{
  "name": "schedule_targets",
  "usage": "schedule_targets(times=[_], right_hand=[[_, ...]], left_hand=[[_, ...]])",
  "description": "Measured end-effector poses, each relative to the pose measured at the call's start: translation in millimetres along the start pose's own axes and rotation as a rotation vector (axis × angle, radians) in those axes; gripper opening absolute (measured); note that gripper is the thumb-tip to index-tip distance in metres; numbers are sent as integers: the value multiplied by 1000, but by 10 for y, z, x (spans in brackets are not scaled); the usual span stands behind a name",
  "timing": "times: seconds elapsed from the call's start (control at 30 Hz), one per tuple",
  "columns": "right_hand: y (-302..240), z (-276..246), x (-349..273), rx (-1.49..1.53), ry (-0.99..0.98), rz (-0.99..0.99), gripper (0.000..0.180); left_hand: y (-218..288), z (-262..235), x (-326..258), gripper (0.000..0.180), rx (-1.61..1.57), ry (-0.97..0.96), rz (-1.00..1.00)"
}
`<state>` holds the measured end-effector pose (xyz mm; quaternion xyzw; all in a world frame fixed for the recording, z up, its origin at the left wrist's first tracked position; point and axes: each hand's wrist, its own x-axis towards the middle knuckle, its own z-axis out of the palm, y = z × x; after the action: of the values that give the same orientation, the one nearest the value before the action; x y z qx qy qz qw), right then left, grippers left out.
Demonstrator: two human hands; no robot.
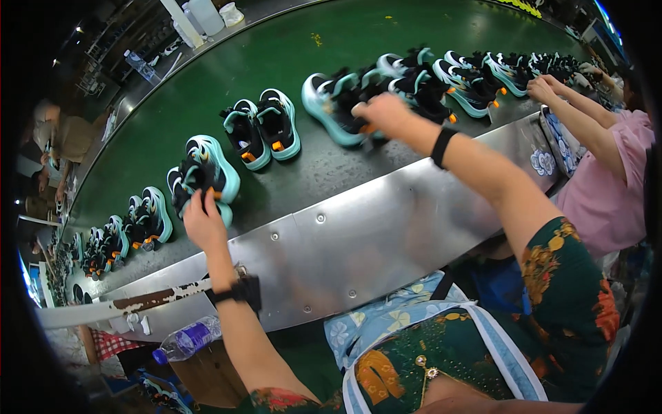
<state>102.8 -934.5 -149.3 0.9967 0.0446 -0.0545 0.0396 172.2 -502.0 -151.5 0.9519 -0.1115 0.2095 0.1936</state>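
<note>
My left hand [205, 222] has its fingers closed at the heel of a black and mint sneaker with an orange heel tab. A second sneaker [212, 165] of the same kind stands against it. Further right, my right hand [387, 114] grips the heel end of another sneaker [329, 114], which is blurred by motion. Part of that shoe is hidden behind my fingers. Between my hands a pair of matching sneakers [278, 124] stands upright, heels toward me, touching neither hand.
More pairs of sneakers [148, 219] line the green belt [331, 34] on both sides. A metal ledge [345, 228] runs along its near edge. At right, a co-worker's hands [541, 88] reach over the shoes. A plastic bottle [189, 338] and a chipped white bar [165, 297] are at lower left.
</note>
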Motion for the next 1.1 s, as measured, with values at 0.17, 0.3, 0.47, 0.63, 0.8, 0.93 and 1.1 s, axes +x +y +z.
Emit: schedule_targets(times=[0.17,0.3,0.47,0.63,0.8,0.93,1.1], right_hand=[[700,-363,-53,-251,-111,165,31],[-280,-929,275,176,-153,-66,57],[-1333,-165,657,524,-63,-60,45],[-1091,-615,-799,727,-63,-326,27],[-1366,-711,-2187,793,-266,-319,24],[-1133,-1205,-2323,1282,-553,-320,25],[-709,-1111,-2007,1034,-224,33,20]], left_hand=[[201,403,705,32,307,108,17],[715,681,670,29,-146,-391,204],[887,690,53,17,-151,-327,212],[1327,-792,-808,15,-370,-652,395],[1271,-1330,-1703,29,-407,-787,232],[1568,-1609,-1783,25,-366,-438,47],[1796,-1678,-1813,18,-1004,-937,-426]])
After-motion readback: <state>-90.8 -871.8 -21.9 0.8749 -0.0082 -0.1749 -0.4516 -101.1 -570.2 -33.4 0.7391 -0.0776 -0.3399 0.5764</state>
